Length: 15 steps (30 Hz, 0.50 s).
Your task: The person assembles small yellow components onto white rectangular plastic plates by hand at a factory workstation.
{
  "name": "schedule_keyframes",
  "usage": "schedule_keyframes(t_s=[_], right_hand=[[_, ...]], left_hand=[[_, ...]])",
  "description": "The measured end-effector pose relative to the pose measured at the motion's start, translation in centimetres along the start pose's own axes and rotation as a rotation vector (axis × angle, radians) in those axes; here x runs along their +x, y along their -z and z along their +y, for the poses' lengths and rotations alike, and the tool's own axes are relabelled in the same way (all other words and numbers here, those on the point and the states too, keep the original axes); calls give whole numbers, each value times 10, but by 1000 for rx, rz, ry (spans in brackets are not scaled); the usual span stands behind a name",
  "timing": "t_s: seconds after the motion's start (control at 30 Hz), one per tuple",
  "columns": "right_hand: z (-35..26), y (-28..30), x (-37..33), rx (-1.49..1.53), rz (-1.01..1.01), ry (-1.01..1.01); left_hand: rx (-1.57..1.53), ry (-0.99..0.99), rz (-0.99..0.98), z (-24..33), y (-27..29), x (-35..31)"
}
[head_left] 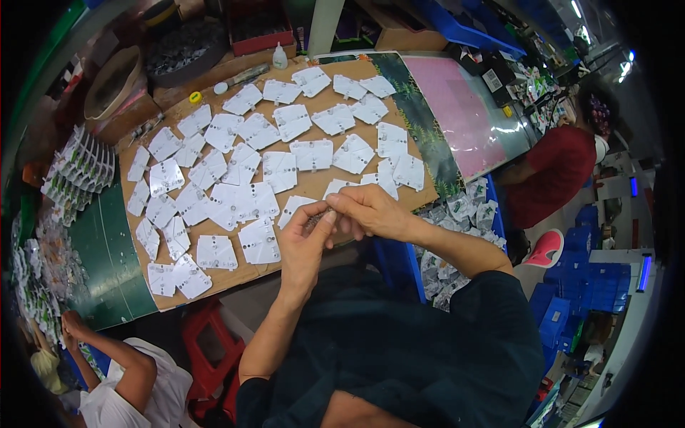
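Right now, both hands meet at their fingertips over the near edge of a cardboard sheet (308, 184). The left hand (303, 239) has its fingers curled in toward the thumb, with a greyish spot showing between them; it is too small to tell what this is. The right hand (374, 210) brings thumb and forefinger together right by the left thumb, and I cannot tell whether anything is pinched there.

Just to the left of the left hand, and partly behind it, lies a white card (291, 210); another, the partly hidden card (339, 187), lies just beyond the fingertips. More white cards (312, 155) spread over the cardboard, ahead of both hands and out to the left, many with small greyish bits on them, some overlapping.

Near the right hand, under the right forearm, is a blue crate (399, 271) filled with pale packets (464, 207). Ahead and to the right of that hand lies a pink sheet (457, 100). Well beyond the left hand, at the far edge of the cardboard, stand a small white bottle (280, 55) and, farther left, a yellow cap (195, 97). Far to the left of the left hand, a stack of white pieces (78, 167) rests beside a green tabletop (107, 242). Behind that hand, to the left, is a red stool (210, 335).
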State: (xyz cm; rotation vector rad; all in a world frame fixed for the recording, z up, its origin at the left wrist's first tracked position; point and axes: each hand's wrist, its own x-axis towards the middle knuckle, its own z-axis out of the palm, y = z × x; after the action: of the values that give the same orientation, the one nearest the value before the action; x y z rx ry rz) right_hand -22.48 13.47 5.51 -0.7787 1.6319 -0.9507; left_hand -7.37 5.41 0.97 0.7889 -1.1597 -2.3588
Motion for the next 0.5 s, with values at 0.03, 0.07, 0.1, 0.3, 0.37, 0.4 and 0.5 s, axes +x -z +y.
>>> schedule_keyframes(t_s=[0.03, 0.07, 0.1, 0.3, 0.37, 0.4, 0.5], right_hand=[[2, 1, 1, 0, -2, 0], [5, 2, 3, -35, 89, 85], [6, 4, 5, -70, 176, 170], [-2, 17, 0, -379, 294, 548], [-5, 17, -2, -440, 300, 589], [-6, 18, -1, -478, 253, 687], [-9, 23, -1, -545, 179, 769]], left_hand=[[8, 5, 21, 3, -1, 1], [17, 10, 42, 5, -2, 2], [16, 10, 48, 6, 0, 4], [-103, 80, -45, 15, 3, 15], [-115, 121, -60, 16, 5, 16], [-106, 171, -126, 15, 6, 18], [-92, 224, -204, 14, 5, 19]])
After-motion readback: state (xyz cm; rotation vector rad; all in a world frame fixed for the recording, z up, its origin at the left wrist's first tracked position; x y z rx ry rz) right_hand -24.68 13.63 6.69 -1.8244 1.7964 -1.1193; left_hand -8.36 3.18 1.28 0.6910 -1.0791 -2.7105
